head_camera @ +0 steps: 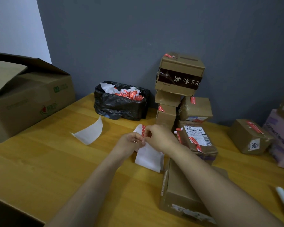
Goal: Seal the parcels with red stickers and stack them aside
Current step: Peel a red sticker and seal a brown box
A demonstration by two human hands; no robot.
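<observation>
My left hand [131,141] and my right hand [161,136] meet above the wooden table [56,161]. Together they hold a white sticker backing sheet [148,157] by its upper end. A red sticker [143,129] runs along the sheet's top edge, and the fingertips of both hands pinch at it. A brown cardboard parcel [179,189] lies flat on the table under my right forearm. A stack of sealed parcels [179,82] with red stickers rises against the grey wall, just right of my hands.
A black bin bag [120,105] full of torn sticker scraps sits at the wall. A loose curled backing sheet [90,133] lies left of my hands. A big open carton [28,99] stands at the left. More parcels [251,138] lie at the right.
</observation>
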